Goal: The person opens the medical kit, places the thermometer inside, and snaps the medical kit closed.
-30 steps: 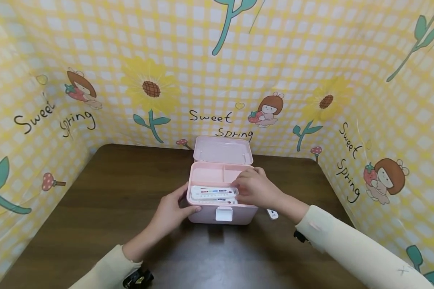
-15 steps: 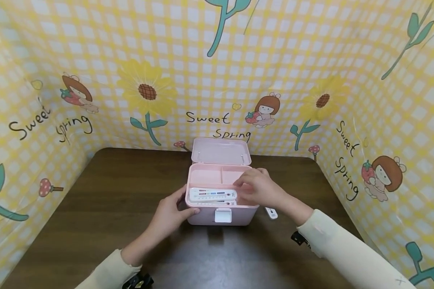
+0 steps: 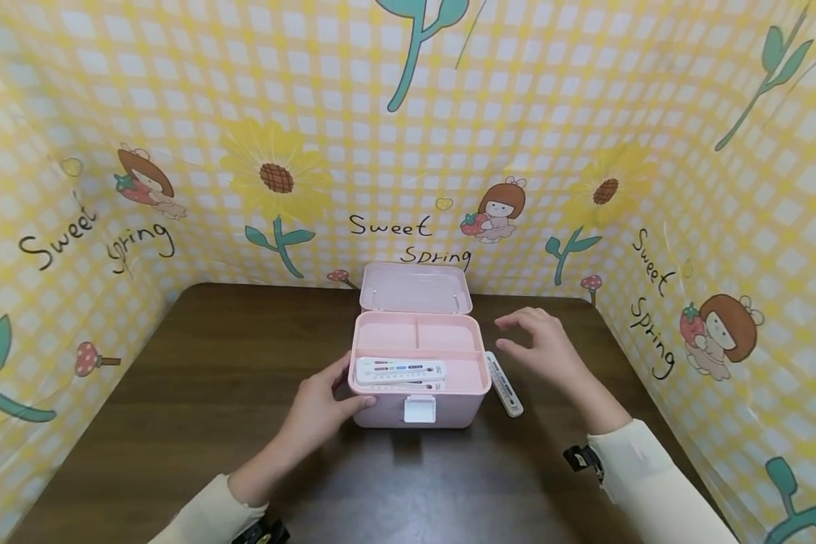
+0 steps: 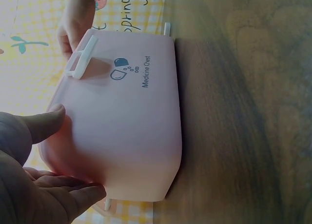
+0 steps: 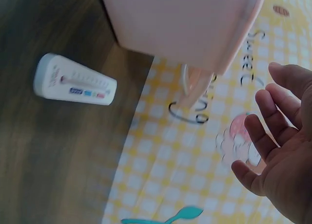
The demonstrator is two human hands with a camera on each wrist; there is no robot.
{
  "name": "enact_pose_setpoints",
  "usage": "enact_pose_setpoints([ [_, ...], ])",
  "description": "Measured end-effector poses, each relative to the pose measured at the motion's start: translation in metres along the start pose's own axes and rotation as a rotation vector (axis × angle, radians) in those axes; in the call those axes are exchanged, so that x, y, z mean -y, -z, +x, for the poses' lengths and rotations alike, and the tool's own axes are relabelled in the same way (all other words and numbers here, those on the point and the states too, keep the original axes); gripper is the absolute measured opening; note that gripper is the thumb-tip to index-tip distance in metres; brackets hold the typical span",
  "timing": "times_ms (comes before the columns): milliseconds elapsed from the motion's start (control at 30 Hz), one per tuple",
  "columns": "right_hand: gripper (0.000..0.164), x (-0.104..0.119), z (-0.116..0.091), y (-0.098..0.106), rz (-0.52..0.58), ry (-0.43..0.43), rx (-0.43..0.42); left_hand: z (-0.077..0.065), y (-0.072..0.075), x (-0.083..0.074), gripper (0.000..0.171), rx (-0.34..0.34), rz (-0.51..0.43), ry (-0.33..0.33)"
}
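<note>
A pink medicine box [image 3: 418, 408] stands on the table with its lid swung back; "Medicine Chest" is printed on its front in the left wrist view. My left hand [image 3: 318, 400] holds its left front corner, thumb on the front and fingers along the side. White thermometer cases [image 3: 400, 369], printed with a scale and coloured marks, lie in the front compartment. Another thermometer case [image 3: 505, 384] is on the table along the box's right side. My right hand [image 3: 540, 344] hovers behind and right of that case, fingers loosely bent and holding nothing.
The raised lid [image 3: 416, 288] leans back near the yellow checked cloth [image 3: 381, 151] that walls the table on several sides. A divider splits the box's rear into two compartments. A white latch [image 3: 419, 409] hangs on the front.
My right hand has come out of the box and moved right, past its edge. The loose thermometer case now shows fully. My left hand has stayed on the corner.
</note>
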State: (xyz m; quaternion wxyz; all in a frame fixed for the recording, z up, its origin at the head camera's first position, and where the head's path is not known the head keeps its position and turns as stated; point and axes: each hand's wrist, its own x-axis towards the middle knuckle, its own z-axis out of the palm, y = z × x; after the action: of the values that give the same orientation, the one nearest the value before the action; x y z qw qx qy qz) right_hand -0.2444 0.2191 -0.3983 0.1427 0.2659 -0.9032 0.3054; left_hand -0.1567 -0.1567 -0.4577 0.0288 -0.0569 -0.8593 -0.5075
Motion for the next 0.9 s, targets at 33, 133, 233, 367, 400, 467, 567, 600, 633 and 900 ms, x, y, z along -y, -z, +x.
enact_pose_setpoints([
  [33,0.028,-0.003,-0.003,0.001,0.005,-0.012,-0.015,0.0,0.0,0.0,0.088,-0.002,0.002,-0.002],
  [133,0.028,-0.009,-0.012,0.004,0.02,-0.043,-0.057,-0.001,0.001,0.0,0.088,-0.001,0.008,-0.003],
  [233,0.029,-0.013,-0.02,0.006,0.039,-0.08,-0.089,0.0,0.0,-0.001,0.089,0.008,0.01,0.003],
  [367,0.03,-0.016,-0.028,0.003,0.046,-0.098,-0.105,0.0,0.001,-0.002,0.089,0.008,0.006,0.01],
  [400,0.029,-0.017,-0.03,0.001,0.046,-0.098,-0.109,0.0,0.001,-0.002,0.089,0.007,0.009,0.007],
  [467,0.029,-0.017,-0.035,-0.003,0.046,-0.099,-0.113,-0.001,0.002,-0.002,0.088,0.005,0.015,0.006],
  [567,0.03,-0.02,-0.044,-0.009,0.048,-0.115,-0.112,-0.002,0.003,-0.003,0.088,0.007,0.024,0.017],
  [600,0.031,-0.021,-0.047,-0.011,0.046,-0.122,-0.112,-0.002,0.002,-0.002,0.089,0.006,0.027,0.018],
  [633,0.031,-0.022,-0.05,-0.012,0.046,-0.134,-0.109,-0.002,0.002,-0.002,0.089,0.006,0.027,0.021],
  [900,0.039,-0.033,-0.062,-0.02,0.079,-0.2,-0.105,0.0,0.003,-0.002,0.09,0.011,0.026,0.013],
])
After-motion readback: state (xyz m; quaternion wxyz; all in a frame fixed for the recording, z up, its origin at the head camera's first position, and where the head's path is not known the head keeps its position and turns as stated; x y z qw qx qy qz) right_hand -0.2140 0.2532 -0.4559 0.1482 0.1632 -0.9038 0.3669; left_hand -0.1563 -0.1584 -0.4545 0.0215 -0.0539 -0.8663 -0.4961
